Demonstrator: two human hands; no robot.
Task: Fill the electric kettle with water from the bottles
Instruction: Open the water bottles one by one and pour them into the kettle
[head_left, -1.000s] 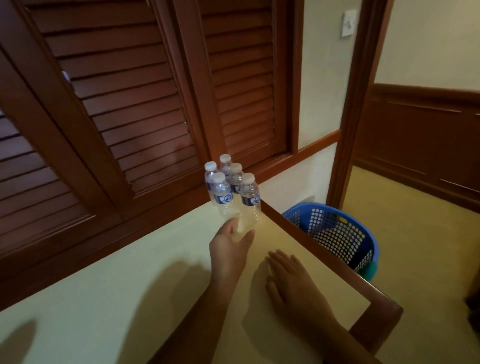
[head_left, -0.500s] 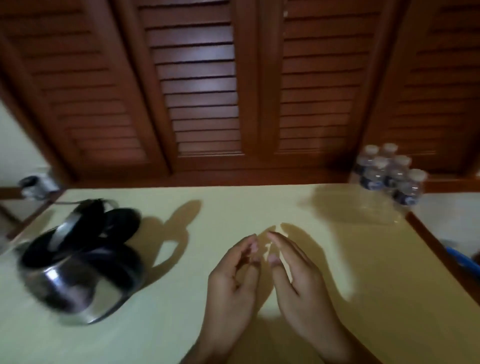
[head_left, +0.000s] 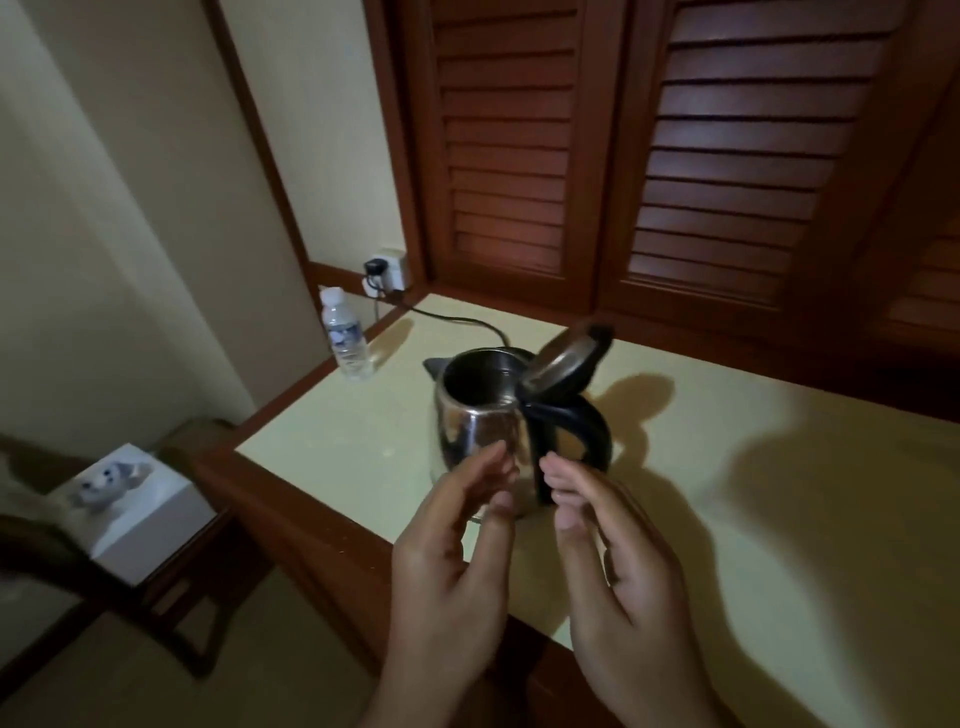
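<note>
Plastic and capped, one bottle (head_left: 345, 338) waits left of the steel kettle (head_left: 483, 431), whose lid (head_left: 566, 364) stands tipped back, ready for filling. My left hand (head_left: 457, 561) and right hand (head_left: 618, 571) hover before it, fingers loosely curved, holding nothing.

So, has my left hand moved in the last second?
Yes. The left hand went leftward along the table, from the bottles at its right end to the kettle near its left end.

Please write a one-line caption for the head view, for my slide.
Left hand and right hand, both empty, near the kettle with its lid raised; a bottle stands behind on the table.
</note>
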